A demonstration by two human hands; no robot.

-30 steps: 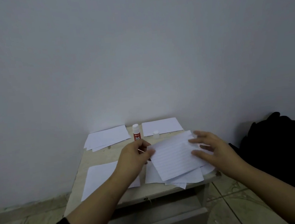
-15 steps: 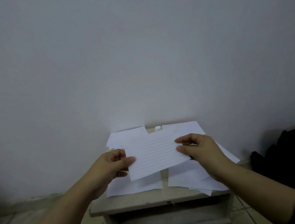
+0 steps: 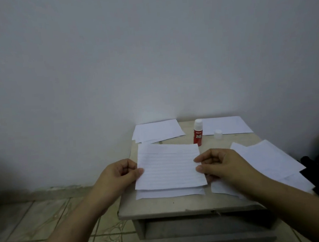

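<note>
Lined sheet (image 3: 169,167) pinched both edges: L hand (image 3: 119,174), R hand (image 3: 220,165), above table (image 3: 161,208).

A plain grey-white wall (image 3: 149,54) rises behind the small pale worktop (image 3: 161,209). The floor (image 3: 28,217) has greenish tiles. The light is dim.

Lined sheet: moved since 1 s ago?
Yes. The lined sheet went left: it was front-right of the glue stick, now front-left of it, over a blank sheet, pinched by the left hand and right hand.
</note>
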